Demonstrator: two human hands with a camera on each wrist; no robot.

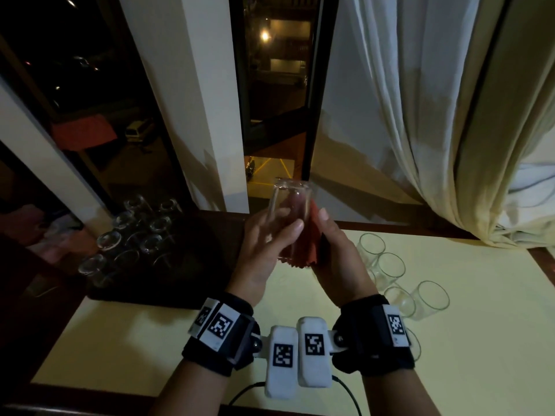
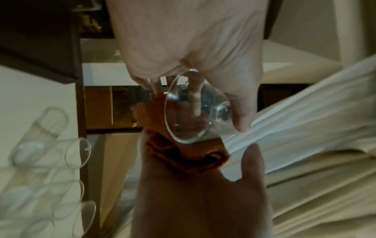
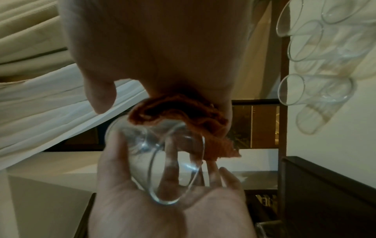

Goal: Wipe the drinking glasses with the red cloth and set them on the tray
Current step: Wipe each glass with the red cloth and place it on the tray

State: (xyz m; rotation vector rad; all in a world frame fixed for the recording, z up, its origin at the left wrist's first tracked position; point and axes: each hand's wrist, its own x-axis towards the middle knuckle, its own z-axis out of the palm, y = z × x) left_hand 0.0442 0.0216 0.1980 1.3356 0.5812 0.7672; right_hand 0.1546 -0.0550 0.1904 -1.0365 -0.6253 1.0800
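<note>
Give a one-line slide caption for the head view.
Left hand holds a clear drinking glass while right hand presses a red cloth against it.

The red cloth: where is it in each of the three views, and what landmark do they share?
Head: red cloth at centre, between the right hand and the held glass.
Left wrist: centre, just below the glass rim.
Right wrist: centre, just above the glass.
Shared landmark: the white curtain.
</note>
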